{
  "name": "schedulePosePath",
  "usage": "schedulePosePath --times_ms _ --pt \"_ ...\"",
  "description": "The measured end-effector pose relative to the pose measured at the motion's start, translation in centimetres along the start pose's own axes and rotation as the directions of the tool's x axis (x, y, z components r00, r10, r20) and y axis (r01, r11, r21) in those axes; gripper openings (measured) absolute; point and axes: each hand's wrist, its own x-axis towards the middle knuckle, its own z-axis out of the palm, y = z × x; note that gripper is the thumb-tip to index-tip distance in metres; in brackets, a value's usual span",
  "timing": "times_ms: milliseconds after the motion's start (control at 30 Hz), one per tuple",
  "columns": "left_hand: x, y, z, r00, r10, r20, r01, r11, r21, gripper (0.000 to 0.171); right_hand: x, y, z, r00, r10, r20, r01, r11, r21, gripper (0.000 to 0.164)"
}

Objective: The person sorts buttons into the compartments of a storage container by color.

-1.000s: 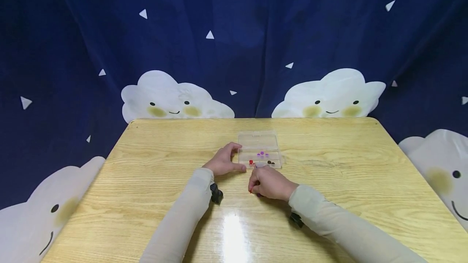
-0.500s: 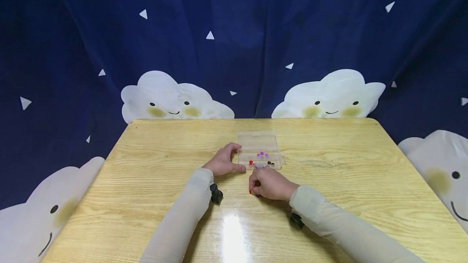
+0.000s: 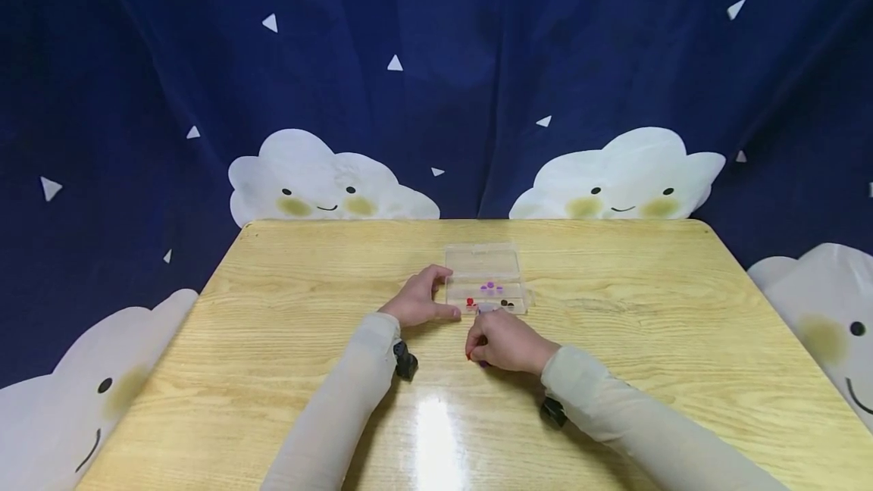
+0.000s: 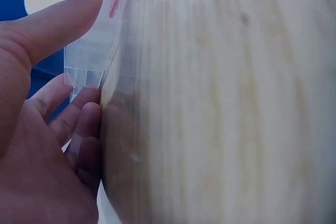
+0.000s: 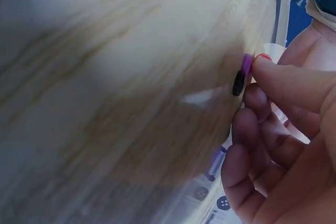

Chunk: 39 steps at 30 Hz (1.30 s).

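Observation:
A clear plastic compartment box (image 3: 483,260) stands with its lid folded back. Inside lie purple buttons (image 3: 490,286), red buttons (image 3: 470,301) and black buttons (image 3: 508,303). My left hand (image 3: 414,301) holds the box's left end, its thumb at the front corner and its fingers along the side. In front of the box, my right hand (image 3: 510,341) has thumb and index fingertip together at a red button (image 3: 468,357), mostly hidden by the thumb in the right wrist view. Close to that thumb, a purple button (image 5: 247,64) and a black button (image 5: 238,83) are at the tabletop.
The wooden table (image 3: 307,271) carries the box and loose buttons. Behind it hangs a dark blue curtain (image 3: 436,36) printed with clouds and triangles. Light glares off the tabletop between the forearms.
Both hands and the box keep almost the same place. The whole head view shifts slightly. My right fingertips stay at the red button.

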Motion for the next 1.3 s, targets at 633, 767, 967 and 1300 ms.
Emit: schedulePosePath --times_ms 633,767,967,1300 --pt "0.2 0.0 0.0 1.0 0.013 0.027 -0.012 1.0 -0.016 0.078 -0.7 0.6 -0.9 0.999 -0.017 -0.038 0.019 0.998 0.065 0.013" --pt "0.2 -0.1 -0.1 0.999 0.022 0.031 -0.022 1.0 -0.01 0.078 -0.7 0.8 -1.3 0.994 -0.036 -0.101 0.041 0.998 0.049 0.011" --pt "0.2 -0.1 -0.2 0.999 0.014 0.035 -0.014 1.0 -0.015 0.078 -0.6 0.9 -1.9 0.974 -0.036 -0.223 0.044 0.999 0.03 0.011" --pt "0.6 -0.3 0.0 1.0 0.002 0.026 -0.002 1.0 -0.007 0.078 -0.1 1.3 -3.1 0.927 0.041 -0.372 -0.03 0.999 0.035 0.011"
